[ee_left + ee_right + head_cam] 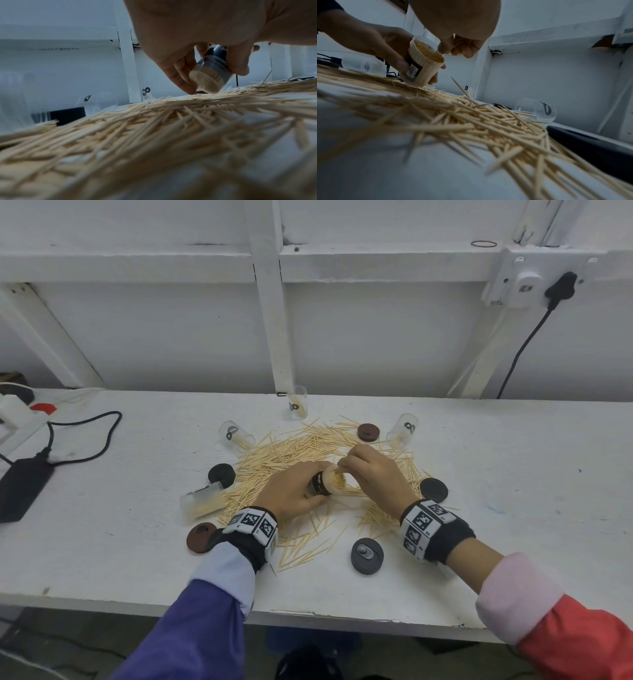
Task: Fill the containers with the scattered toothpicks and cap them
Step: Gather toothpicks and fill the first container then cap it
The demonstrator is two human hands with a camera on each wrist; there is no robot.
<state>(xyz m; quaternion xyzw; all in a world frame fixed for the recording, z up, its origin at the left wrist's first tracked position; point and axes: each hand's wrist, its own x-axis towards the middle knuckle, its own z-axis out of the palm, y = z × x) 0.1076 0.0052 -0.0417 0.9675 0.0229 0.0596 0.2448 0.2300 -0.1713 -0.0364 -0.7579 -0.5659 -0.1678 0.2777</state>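
My left hand [291, 494] grips the packed container [424, 62], tilted over the toothpicks [301, 446]. My right hand [373, 477] pinches toothpicks at its mouth. Further tilt risks spilling; forcing risks jamming.

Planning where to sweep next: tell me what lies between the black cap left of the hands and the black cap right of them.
Head view: scattered toothpicks, plus the left hand gripping the container and the right hand.
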